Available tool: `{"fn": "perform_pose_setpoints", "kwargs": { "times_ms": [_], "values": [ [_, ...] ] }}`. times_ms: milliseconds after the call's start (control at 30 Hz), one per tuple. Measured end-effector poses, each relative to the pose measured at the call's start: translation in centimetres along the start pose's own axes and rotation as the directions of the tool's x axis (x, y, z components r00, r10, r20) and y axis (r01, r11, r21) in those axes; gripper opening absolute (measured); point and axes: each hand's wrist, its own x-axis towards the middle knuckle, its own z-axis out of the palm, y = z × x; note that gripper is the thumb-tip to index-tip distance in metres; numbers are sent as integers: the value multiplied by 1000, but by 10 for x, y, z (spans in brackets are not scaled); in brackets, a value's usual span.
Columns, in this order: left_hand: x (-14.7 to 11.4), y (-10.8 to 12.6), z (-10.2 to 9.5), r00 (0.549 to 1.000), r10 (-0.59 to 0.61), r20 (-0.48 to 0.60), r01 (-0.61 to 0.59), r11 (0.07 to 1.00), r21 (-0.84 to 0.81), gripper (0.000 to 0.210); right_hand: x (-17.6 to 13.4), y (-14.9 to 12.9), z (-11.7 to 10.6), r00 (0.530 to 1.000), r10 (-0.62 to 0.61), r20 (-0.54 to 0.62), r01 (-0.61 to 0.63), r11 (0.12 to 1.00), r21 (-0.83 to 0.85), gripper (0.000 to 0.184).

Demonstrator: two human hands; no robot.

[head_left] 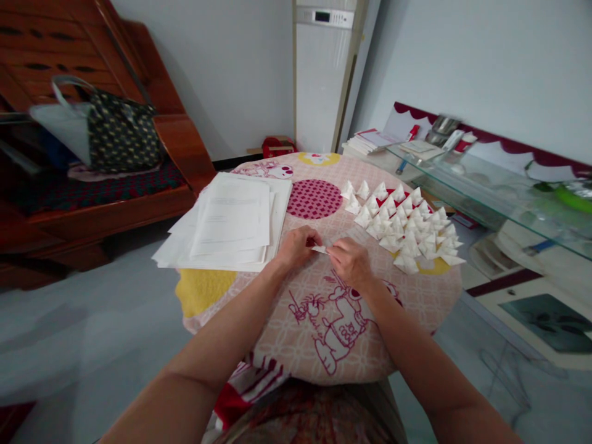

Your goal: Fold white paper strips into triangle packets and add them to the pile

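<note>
- Two hands meet near the middle of the round table [277, 345], taking twelve o'clock as its far edge: the left hand [298, 245] and the right hand [350, 259] are each pinched on an end of one small white paper piece [319, 249].
- That piece is narrow and mostly covered by fingers, so its creases cannot be made out. Uneven pressure from the two pinches could skew a fold; a hard pull outward could tear it.
- Many white folded shapes [409, 245] stand crowded at two o'clock, points up, several touching. Being light and close together, they could topple in a row if the right hand or its sleeveless forearm [411, 345] swung that way.
- Those nearest three o'clock sit close to the table's edge, where a nudge or a tug on the cloth might send some to the floor.
- Loose sheets [234, 216] lie in an untidy stack at ten o'clock, just beside the left hand. One corner appears to jut past the edge towards nine o'clock; a brush from the left forearm [222, 333], or a draught, could slide the top sheets off.
</note>
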Motion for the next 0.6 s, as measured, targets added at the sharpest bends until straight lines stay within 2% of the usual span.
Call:
{"fn": "perform_pose_setpoints", "kwargs": {
  "times_ms": [133, 267, 367, 433, 533, 600],
  "values": [
    [0, -5, -6, 988, 62, 139, -71, 996, 58, 21, 1, -12, -8, 964, -25, 263, 60, 990, -124, 24],
    [-1, -4, -14, 976, 64, 210, -85, 992, 92, 26, 4, -19, -13, 911, -15, 411, 70, 990, -119, 19],
    [-2, -2, -15, 969, 22, 244, -44, 995, 86, 30, 3, -18, -13, 899, -25, 438, 60, 996, -66, 16],
    [-3, 0, -13, 970, 8, 244, -27, 997, 75, 31, 1, -14, -11, 907, -37, 420, 41, 999, -1, 18],
    [-5, 4, -10, 976, 11, 218, -31, 996, 89, 27, -2, -4, -6, 944, -16, 329, -35, 988, 148, 32],
    [-6, 7, -9, 979, 16, 204, -42, 992, 122, 24, -4, 4, -3, 962, -4, 273, -74, 959, 274, 30]
  ]
}}
